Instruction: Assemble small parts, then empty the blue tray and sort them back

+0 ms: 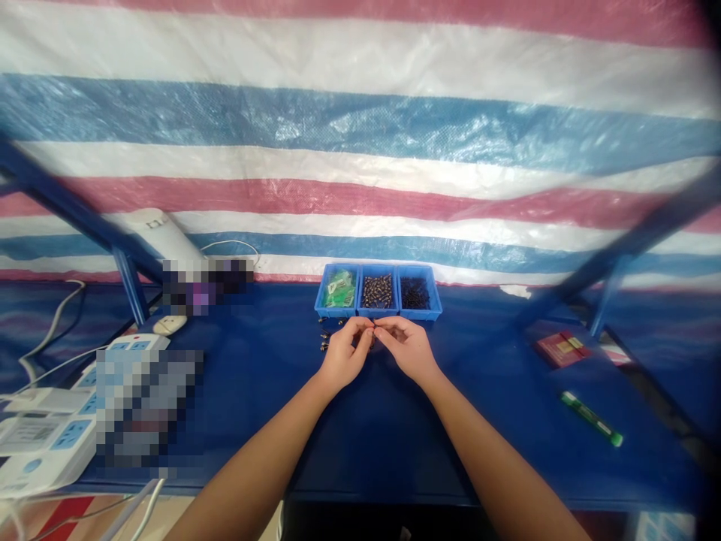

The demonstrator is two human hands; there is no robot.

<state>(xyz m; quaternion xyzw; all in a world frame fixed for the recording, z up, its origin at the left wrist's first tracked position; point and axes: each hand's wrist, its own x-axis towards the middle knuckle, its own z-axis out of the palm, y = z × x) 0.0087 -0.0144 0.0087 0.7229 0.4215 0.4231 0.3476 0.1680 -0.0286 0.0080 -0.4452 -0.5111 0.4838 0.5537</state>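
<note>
My left hand (348, 352) and my right hand (409, 349) meet fingertip to fingertip over the blue table, just in front of three blue bins. Both are closed in a pinch around something small and dark that I cannot make out. The left bin (336, 311) holds green and clear pieces (340, 289). Brass-coloured metal fittings (377, 291) fill the middle bin (378, 312). In the right bin (420, 312) lie small black parts (414, 292). Several small dark and brass pieces (324, 342) rest on the table beside my left hand, partly hidden by it.
White power strips (67, 436) with cables lie at the left, near a white cylinder (172, 240) and a computer mouse (170, 324). A red box (562, 349) and a green tube-like pack (591, 418) lie at the right. Blue frame bars slant at both sides before a striped sheet (360, 173).
</note>
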